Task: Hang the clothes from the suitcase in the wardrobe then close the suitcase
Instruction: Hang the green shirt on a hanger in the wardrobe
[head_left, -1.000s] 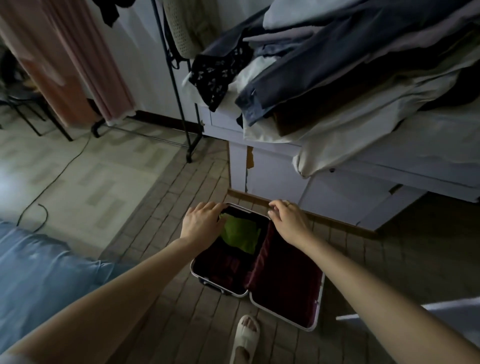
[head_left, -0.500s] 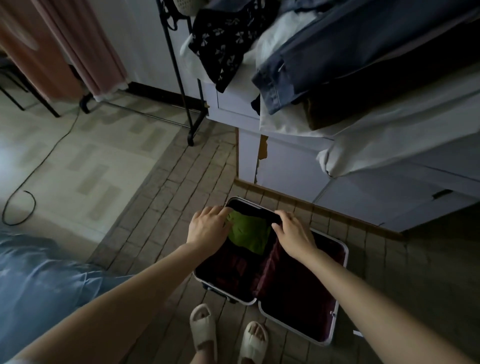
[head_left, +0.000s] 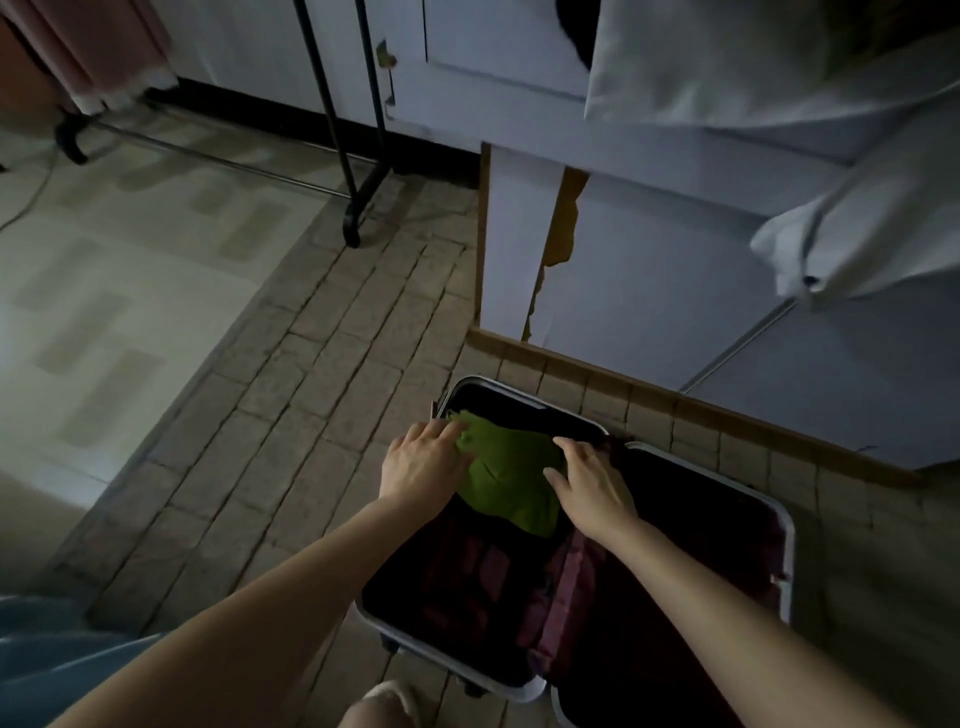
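Right now your left hand (head_left: 423, 462) and right hand (head_left: 589, 486) sit on opposite edges of the green garment (head_left: 506, 480), which lies folded in the far end of the left half of the open suitcase (head_left: 784, 525) on the brick-patterned floor (head_left: 332, 395). Your left fingers look curled onto its left edge, apparently gathering cloth; your right fingers lie fairly straight along its right edge, and you cannot tell whether they pinch anything. Expect it to be light, soft and limp: it will likely sag and unfold as it lifts, so it cannot be carried like a stiff thing. Take hold near the top corners or shoulders, one hand each side, gathering a good fold of fabric. Dark red clothes (head_left: 483, 577) lie nearer you in the same half.
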